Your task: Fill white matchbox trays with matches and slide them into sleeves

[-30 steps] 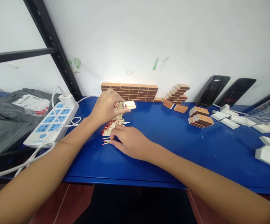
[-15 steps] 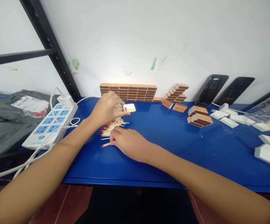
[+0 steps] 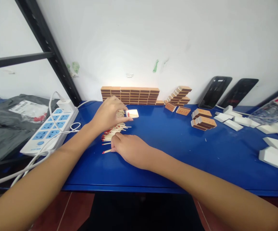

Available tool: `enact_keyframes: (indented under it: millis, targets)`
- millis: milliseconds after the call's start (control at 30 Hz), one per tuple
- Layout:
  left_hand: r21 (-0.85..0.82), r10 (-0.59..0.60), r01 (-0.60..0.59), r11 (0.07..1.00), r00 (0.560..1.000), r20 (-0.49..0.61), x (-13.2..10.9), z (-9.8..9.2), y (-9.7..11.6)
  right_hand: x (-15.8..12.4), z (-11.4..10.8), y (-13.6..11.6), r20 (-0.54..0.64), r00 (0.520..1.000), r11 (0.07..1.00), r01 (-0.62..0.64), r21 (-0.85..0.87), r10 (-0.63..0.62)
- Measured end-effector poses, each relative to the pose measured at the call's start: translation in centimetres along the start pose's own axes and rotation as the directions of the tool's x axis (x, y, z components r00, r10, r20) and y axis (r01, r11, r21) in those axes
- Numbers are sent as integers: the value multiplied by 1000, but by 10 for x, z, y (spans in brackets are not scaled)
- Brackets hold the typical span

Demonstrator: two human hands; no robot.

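Between the thumb and fingers of my left hand [image 3: 110, 112] is a small white matchbox tray [image 3: 132, 113], with a few red-tipped matches lying in it. My right hand [image 3: 129, 149] is closed in a pinch on matches [image 3: 107, 151], whose red heads point left just above the blue table. A loose pile of red-headed matches [image 3: 113, 131] lies between my two hands. More matches [image 3: 121, 113] show behind my left fingers, partly hidden by them. One single match [image 3: 106, 144] lies apart, close to my right fingertips.
Stacked matchboxes [image 3: 130, 95] form a low wall at the back. More matchboxes [image 3: 202, 119] stand to the right, near white empty trays [image 3: 233, 125]. Two phones [image 3: 215, 92] lean on the wall. A power strip [image 3: 50, 130] with cables lies left on the blue table [image 3: 167, 173].
The view has shifted slightly. Both hands keep their grips, and the pinched matches sit a little farther from the pile's lower edge.
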State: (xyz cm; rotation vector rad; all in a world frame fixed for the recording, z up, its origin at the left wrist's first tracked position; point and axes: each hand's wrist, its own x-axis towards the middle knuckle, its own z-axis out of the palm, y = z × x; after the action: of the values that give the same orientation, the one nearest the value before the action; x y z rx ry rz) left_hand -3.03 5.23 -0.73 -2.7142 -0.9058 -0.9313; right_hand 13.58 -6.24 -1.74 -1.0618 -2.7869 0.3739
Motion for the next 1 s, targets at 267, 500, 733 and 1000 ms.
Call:
enact_keyframes:
  millis: [267,500,733,1000]
  targets:
    - [9,-11,11,1000,1000,18,0,-1,0,-3,-5,1,-19,1000,999,-3,33,4]
    - [4,-17,17,1000,999,34,-2,1,-1,-17,-34,42,-182,972,985,-130,115,150]
    - [-46,-8,10,999,999,40,0,3,9,-31,-57,108,-442,876,979,-199,41,196]
    - [-88,41,-38,995,999,29,0,5,15,-28,-53,102,-322,904,955,-296,1,280]
